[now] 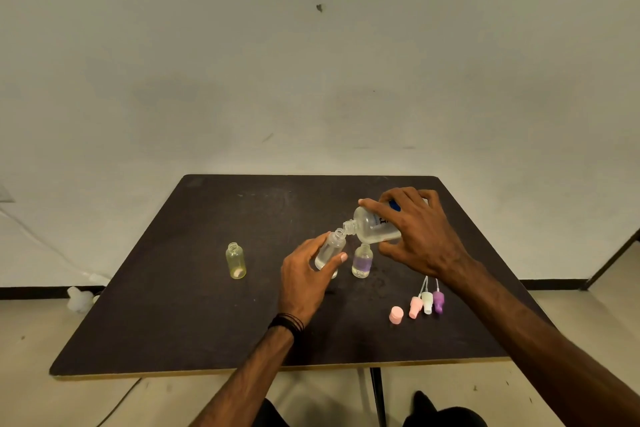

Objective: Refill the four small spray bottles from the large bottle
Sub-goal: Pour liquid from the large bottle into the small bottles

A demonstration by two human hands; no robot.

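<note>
My right hand grips the large clear bottle, tipped on its side with its open neck pointing left. The neck meets the mouth of a small clear spray bottle, which my left hand holds tilted just above the table. A small purple-tinted bottle stands uncapped right beside it. An uncapped yellow bottle stands alone further left. Any fourth small bottle is hidden from view.
On the dark table, near the right front, lie a pink cap and three spray heads: pink, white and purple. A white object sits on the floor at the left. A wall rises behind the table.
</note>
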